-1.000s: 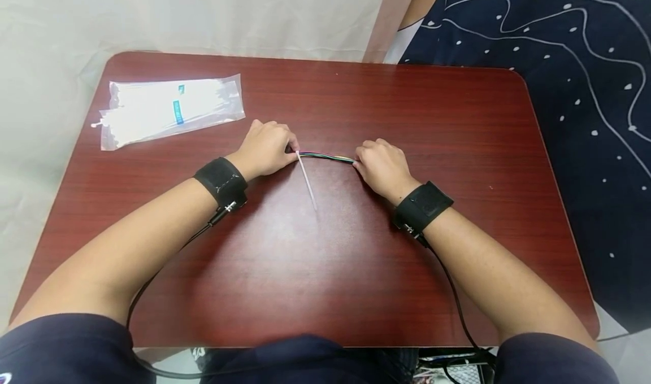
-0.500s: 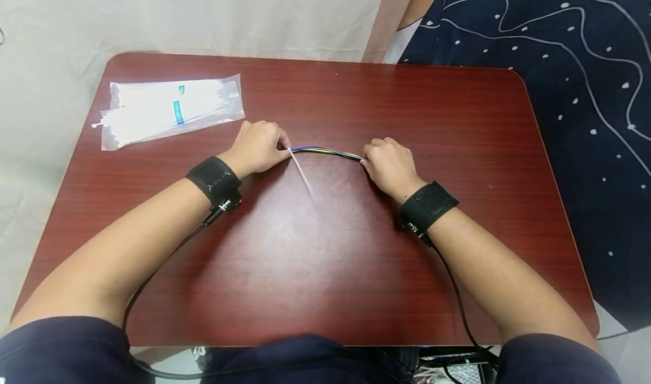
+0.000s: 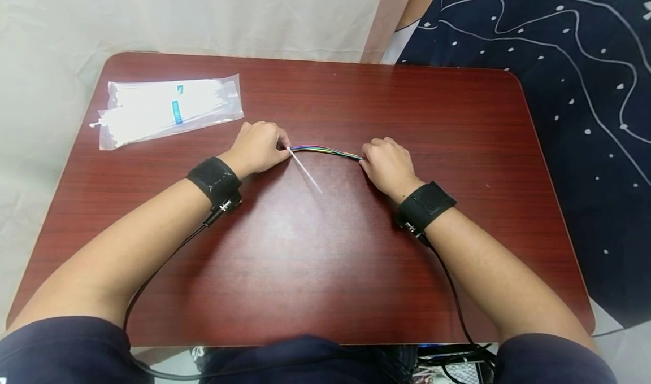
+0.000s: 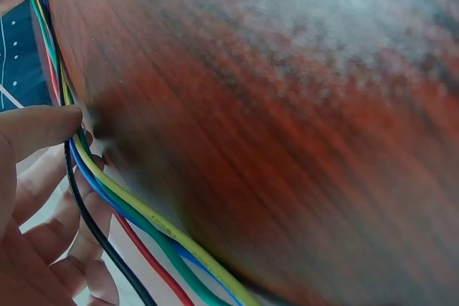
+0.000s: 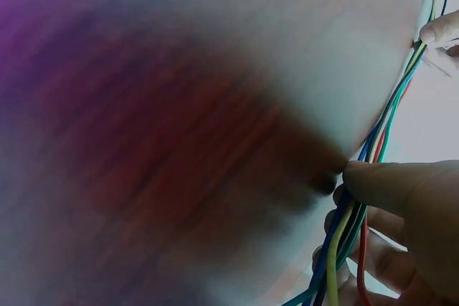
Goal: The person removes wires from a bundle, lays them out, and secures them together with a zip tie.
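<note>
A bundle of thin coloured wires arches between the two hands above the table. Black, blue, green, yellow and red strands show in the left wrist view, fanning out below the thumb. My left hand pinches the bundle at its left part between thumb and fingers. From that same spot a thin white cable tie slants down to the right, its head end hidden by the fingertips. Toward the right, my right hand grips the bundle too, thumb laid against the wires, with loose strands running on past the fingers.
A clear plastic bag packed with white cable ties lies at the back left of the reddish-brown table. Each wrist wears a black band, the left one with a cable trailing toward the body. A dark blue patterned cloth hangs at right.
Both hands have drawn slightly apart, the left going left and the right a little right, so more wire shows between them. The cable tie moved left with the left hand.
</note>
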{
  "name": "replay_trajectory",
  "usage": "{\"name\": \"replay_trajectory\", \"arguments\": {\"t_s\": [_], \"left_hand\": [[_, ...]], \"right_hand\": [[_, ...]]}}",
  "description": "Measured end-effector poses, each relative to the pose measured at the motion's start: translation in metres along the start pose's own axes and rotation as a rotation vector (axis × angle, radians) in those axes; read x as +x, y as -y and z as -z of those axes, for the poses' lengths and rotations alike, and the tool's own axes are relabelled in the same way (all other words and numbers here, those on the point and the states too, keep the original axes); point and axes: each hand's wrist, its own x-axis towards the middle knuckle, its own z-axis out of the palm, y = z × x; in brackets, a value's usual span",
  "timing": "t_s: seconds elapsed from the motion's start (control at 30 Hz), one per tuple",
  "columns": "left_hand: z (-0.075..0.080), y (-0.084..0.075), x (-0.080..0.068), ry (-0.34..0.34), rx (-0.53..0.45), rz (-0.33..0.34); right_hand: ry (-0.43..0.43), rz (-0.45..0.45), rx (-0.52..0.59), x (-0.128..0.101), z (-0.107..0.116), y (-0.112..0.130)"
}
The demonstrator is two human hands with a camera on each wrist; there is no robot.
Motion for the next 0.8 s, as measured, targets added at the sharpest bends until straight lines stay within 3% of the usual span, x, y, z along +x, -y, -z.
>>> {"name": "replay_trajectory", "arguments": {"t_s": [0.8], "left_hand": [[-0.0047,-0.0024,-0.0024,-0.012,0.024,-0.043]], "right_hand": [[0.017,-0.018,-0.026,-0.0036,0.0082,-0.0002]]}}
